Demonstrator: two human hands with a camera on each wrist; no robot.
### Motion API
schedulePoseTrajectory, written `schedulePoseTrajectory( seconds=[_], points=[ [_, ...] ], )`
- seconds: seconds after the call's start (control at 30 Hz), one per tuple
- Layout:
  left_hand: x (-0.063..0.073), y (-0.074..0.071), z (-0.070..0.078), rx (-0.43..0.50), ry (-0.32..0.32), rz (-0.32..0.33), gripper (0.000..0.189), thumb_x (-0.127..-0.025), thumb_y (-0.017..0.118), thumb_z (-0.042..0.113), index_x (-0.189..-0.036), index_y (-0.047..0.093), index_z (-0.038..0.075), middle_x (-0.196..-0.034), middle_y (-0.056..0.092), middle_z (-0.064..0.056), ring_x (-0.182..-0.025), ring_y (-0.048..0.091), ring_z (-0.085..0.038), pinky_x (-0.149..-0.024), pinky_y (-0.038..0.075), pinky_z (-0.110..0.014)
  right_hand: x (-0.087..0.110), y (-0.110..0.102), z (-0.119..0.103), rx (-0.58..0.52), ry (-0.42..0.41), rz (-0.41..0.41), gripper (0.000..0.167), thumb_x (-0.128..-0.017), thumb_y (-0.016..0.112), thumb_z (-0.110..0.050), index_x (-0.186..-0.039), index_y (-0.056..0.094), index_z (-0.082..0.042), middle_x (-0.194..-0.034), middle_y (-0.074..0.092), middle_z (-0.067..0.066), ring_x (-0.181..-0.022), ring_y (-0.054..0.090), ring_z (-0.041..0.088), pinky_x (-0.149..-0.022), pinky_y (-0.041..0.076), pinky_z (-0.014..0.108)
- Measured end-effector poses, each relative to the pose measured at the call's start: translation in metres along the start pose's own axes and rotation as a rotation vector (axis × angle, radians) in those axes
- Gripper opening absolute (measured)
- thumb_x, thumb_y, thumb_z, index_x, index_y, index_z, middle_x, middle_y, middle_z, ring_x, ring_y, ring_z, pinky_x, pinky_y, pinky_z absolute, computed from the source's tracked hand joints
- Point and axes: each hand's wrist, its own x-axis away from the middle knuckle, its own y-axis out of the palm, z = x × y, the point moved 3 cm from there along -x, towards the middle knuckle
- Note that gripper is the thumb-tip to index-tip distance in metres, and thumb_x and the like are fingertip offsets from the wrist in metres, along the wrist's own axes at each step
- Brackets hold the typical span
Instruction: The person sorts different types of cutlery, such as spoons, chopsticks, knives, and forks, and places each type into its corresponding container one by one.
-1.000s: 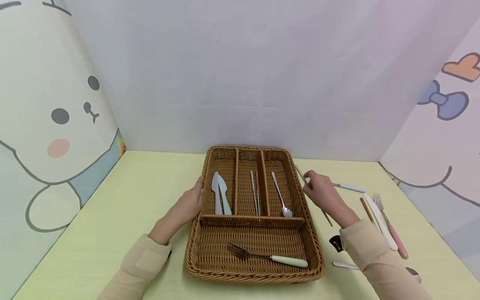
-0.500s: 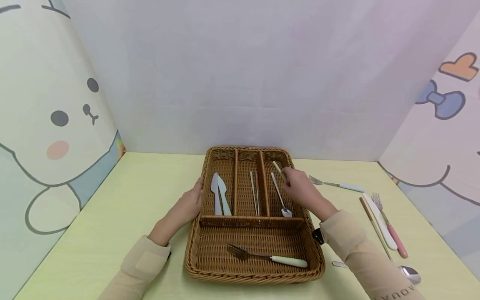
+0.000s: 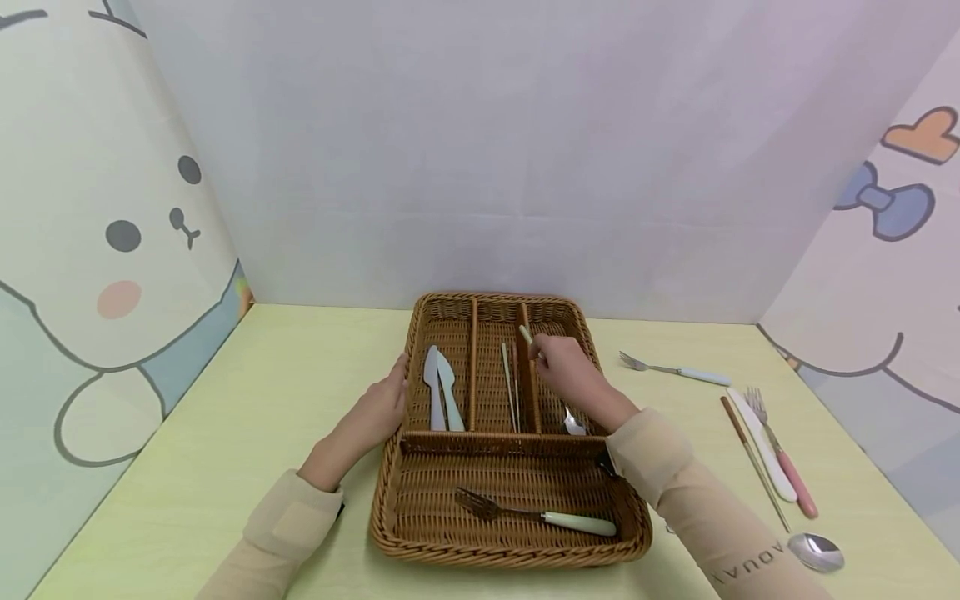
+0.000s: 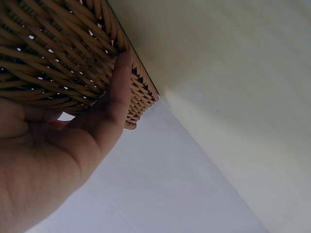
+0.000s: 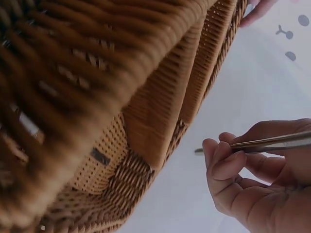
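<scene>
In the head view my left hand (image 3: 382, 404) rests against the outer left wall of a brown wicker cutlery tray (image 3: 510, 558). The left wrist view shows its fingers extended along the weave. My right hand (image 3: 570, 367) pinches a thin chopstick (image 3: 527, 335) with a pale green end, above the divider between the middle and right back compartments. The metal part of that chopstick (image 5: 272, 143) shows in the right wrist view. Chopsticks (image 3: 507, 375) lie in the middle compartment. A spoon (image 3: 574, 422) in the right one is partly hidden by my right hand.
Two pastel knives (image 3: 444, 387) lie in the left compartment, and a green-handled fork (image 3: 540, 512) in the front one. Right of the tray are a blue-handled fork (image 3: 675, 369), a brown-ended chopstick (image 3: 753, 462), a white knife (image 3: 762, 446), a pink-handled fork (image 3: 783, 458) and a spoon (image 3: 816, 552).
My right hand has carried the chopstick leftward, from the table beside the tray, over the right compartment to the divider. The left hand keeps its place on the tray.
</scene>
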Motion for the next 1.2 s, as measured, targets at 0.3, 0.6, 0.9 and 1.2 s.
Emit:
schedulePoseTrajectory(
  seconds=[0.3,0.6,0.9,1.2],
  points=[
    [-0.002,0.001,-0.002,-0.006,0.009,0.002,0.050,-0.101,0.020,0.014,-0.145,0.007,-0.006,-0.076,0.052,-0.011,-0.056,0.046,-0.013,-0.077,0.045,-0.038,-0.015,0.015,-0.009,0.009,0.014,-0.058,0.020,-0.090,0.048,0.001,-0.099,0.066,0.002,-0.096,0.066,0.017,-0.057,0.051,0.012,-0.052,0.043,0.025],
    [-0.002,0.001,-0.003,-0.008,0.031,0.026,0.049,-0.101,0.021,0.014,-0.144,0.009,-0.008,-0.131,0.044,-0.031,-0.087,0.061,-0.029,-0.078,0.048,-0.041,-0.025,0.024,-0.015,0.048,-0.025,-0.012,0.017,-0.090,0.051,0.000,-0.096,0.066,0.002,-0.088,0.066,0.016,-0.053,0.051,0.013,-0.052,0.043,0.025],
    [-0.002,0.001,-0.003,-0.015,0.033,0.026,0.050,-0.101,0.021,0.014,-0.144,0.009,-0.008,-0.133,0.042,-0.031,-0.090,0.061,-0.029,-0.080,0.048,-0.041,-0.032,0.034,-0.009,0.078,0.021,-0.003,0.020,-0.089,0.053,0.000,-0.106,0.062,0.005,-0.096,0.063,0.018,-0.083,0.060,0.026,-0.069,0.053,0.034],
    [-0.002,0.001,-0.003,-0.018,0.032,0.030,0.050,-0.101,0.022,0.014,-0.143,0.010,-0.008,-0.132,0.043,-0.031,-0.086,0.061,-0.027,-0.082,0.049,-0.043,-0.037,0.054,-0.003,0.091,0.031,-0.103,0.023,-0.090,0.049,0.004,-0.109,0.061,0.007,-0.092,0.060,0.020,-0.073,0.054,0.023,-0.059,0.045,0.032]
  ],
)
